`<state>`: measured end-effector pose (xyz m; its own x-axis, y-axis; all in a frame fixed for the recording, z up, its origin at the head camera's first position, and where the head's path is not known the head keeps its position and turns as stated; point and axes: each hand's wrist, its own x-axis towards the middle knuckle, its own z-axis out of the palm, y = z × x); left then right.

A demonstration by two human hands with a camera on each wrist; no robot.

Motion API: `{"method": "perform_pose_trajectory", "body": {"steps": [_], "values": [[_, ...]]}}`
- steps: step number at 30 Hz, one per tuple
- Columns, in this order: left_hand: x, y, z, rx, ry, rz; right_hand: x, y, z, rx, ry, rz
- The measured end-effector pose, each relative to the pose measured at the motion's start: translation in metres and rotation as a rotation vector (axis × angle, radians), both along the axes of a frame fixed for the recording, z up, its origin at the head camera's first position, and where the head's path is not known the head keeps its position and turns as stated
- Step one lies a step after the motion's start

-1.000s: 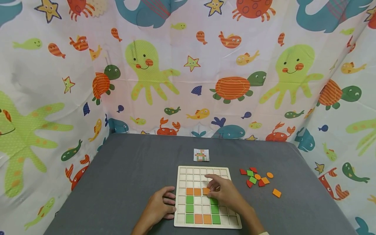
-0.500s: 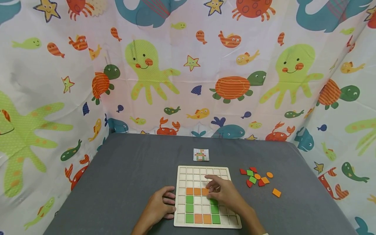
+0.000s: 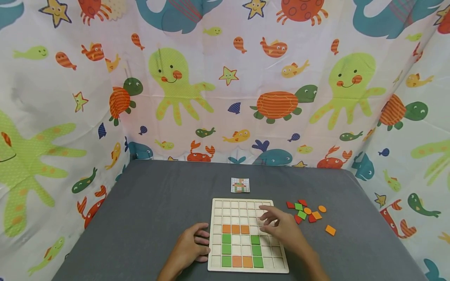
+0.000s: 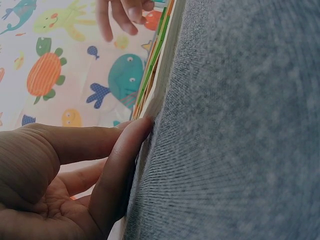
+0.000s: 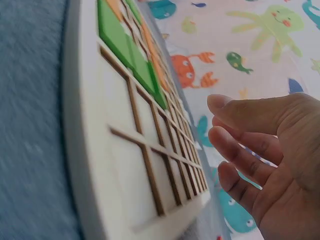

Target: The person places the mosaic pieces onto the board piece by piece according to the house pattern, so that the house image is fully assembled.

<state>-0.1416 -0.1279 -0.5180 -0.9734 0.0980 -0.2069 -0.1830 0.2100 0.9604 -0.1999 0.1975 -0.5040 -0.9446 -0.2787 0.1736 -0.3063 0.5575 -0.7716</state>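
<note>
A pale wooden grid board (image 3: 237, 239) lies on the grey table in the head view. Three orange square tiles (image 3: 236, 229) sit side by side across one row. Green square tiles (image 3: 226, 249) form two columns below, with two orange tiles (image 3: 242, 261) between their bottom ends. My left hand (image 3: 190, 244) rests against the board's left edge, its fingertips (image 4: 142, 127) at the rim in the left wrist view. Over the board's right part hovers my right hand (image 3: 283, 226), nothing in it. Its thumb and fingers (image 5: 250, 110) are apart and slightly bent in the right wrist view.
Right of the board lies a loose group of red, green and orange pieces (image 3: 307, 211), with one orange square (image 3: 330, 230) nearer the front. A small pattern card (image 3: 240, 185) lies behind the board. A sea-animal curtain (image 3: 225, 97) encloses the grey table (image 3: 168, 195).
My right hand has set the third orange tile into the row, let go of it and moved off to the right. The left hand has stayed at the board's edge.
</note>
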Motion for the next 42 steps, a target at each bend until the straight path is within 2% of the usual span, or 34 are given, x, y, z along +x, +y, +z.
{"method": "perform_pose_trajectory", "body": {"steps": [5, 10, 19, 23, 32, 38, 42], "values": [[0.0, 0.0, 0.0, -0.004, -0.007, -0.001, 0.001, 0.012, 0.005, -0.006, -0.015, -0.085], [-0.001, 0.0, 0.0, -0.004, -0.012, 0.0, 0.0, 0.027, 0.01, -0.009, 0.014, -0.142], [-0.001, 0.0, -0.001, 0.004, -0.007, -0.007, 0.001, 0.061, 0.008, -0.047, 0.075, -0.17], [-0.001, 0.0, -0.001, 0.008, -0.012, -0.008, 0.002, 0.074, 0.008, -0.02, 0.1, -0.219], [-0.001, 0.0, -0.001, -0.002, -0.015, -0.011, 0.001, 0.101, 0.008, -0.027, 0.075, -0.293], [-0.001, 0.0, -0.001, 0.004, -0.01, -0.019, 0.005, 0.121, 0.006, 0.068, 0.014, -0.367], [0.0, 0.0, 0.0, 0.008, -0.008, -0.023, 0.006, 0.133, 0.001, 0.081, -0.007, -0.396]]}}
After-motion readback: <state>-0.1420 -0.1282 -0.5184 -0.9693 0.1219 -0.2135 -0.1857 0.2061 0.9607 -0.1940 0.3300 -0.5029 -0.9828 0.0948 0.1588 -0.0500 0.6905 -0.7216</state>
